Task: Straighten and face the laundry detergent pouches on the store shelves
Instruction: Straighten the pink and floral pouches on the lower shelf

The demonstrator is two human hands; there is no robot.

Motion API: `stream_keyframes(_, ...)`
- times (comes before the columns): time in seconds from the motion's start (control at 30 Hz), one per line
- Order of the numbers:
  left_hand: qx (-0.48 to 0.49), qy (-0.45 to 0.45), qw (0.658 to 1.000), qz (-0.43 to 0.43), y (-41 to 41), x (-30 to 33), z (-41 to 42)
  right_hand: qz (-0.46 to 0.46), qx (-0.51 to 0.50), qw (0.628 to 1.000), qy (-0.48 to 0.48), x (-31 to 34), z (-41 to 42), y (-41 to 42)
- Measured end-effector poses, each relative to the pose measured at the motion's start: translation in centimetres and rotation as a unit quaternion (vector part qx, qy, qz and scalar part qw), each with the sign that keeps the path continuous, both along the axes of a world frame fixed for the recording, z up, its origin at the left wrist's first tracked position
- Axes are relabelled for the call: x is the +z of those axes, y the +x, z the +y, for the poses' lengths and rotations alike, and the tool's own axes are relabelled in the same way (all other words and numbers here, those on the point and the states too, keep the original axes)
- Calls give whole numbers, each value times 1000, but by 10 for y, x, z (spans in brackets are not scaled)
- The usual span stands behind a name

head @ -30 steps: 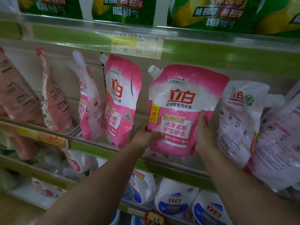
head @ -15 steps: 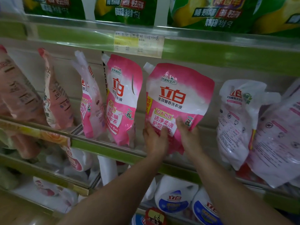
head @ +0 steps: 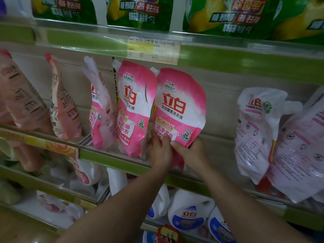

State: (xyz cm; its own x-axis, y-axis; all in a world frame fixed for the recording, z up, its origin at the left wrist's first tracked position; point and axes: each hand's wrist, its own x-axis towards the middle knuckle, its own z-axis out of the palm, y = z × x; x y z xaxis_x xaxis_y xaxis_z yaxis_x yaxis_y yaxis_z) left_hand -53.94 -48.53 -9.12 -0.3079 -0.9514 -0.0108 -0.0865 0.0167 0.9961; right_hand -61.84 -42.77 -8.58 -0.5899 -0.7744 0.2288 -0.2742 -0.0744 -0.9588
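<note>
A pink and white detergent pouch (head: 180, 106) stands upright on the middle shelf, label facing me, touching a matching front-facing pouch (head: 135, 106) on its left. My left hand (head: 160, 151) and my right hand (head: 190, 152) both grip its bottom edge, side by side. Further left, a pink pouch (head: 100, 109) stands edge-on. To the right, two pale pouches (head: 257, 130) (head: 301, 151) lean with their backs showing. Peach-coloured pouches (head: 63, 100) (head: 21, 99) lean at the far left.
A green shelf rail (head: 112, 156) runs in front of the pouches, with a price tag (head: 153, 50) on the rail above. Green pouches (head: 140, 11) fill the top shelf. White detergent bottles (head: 190, 209) stand on the shelf below. A bare gap of back wall (head: 220, 120) lies right of the held pouch.
The held pouch has slid left until it meets the neighbouring pink pouch. Both hands moved from its sides down to its bottom edge and came together.
</note>
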Motion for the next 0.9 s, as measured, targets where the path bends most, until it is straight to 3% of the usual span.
stream_keyframes(0.9,-43,-41,998,-33,12,-4,0,-7,-12,1000,26,-17,10,8)
